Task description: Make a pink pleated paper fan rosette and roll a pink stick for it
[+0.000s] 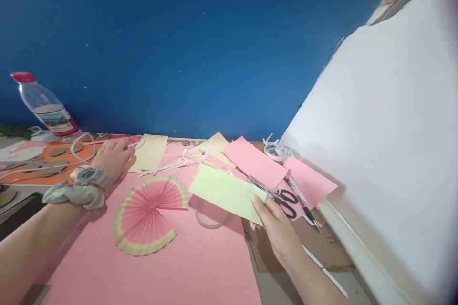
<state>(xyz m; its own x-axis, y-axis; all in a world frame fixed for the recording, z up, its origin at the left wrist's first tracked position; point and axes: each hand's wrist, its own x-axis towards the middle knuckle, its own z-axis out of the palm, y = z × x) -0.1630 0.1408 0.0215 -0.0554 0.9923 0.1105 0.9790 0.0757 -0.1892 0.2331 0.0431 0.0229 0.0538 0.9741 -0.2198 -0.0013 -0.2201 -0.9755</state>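
Note:
My right hand (274, 224) pinches the lower right corner of a pale green sheet of paper (229, 193), which is tilted above the pink sheet. At the left, my left hand (113, 158) reaches over the far edge of the work area, fingers partly spread beside some pink paper and a white cord (84, 157); its fingertips are partly hidden. Between the hands lies a pleated paper fan (143, 214) with a pink middle and yellow and green rim, opened most of the way round. A thin ring (211, 225) shows partly under the green sheet.
Black-handled scissors (286, 202), a pen (309, 214), pink papers (255, 162) and a tape roll (275, 151) lie right. Yellow paper (152, 150) and strips lie along the back. A bottle (50, 109) stands left near round brown pieces (52, 167). A blue wall (200, 47) rises behind.

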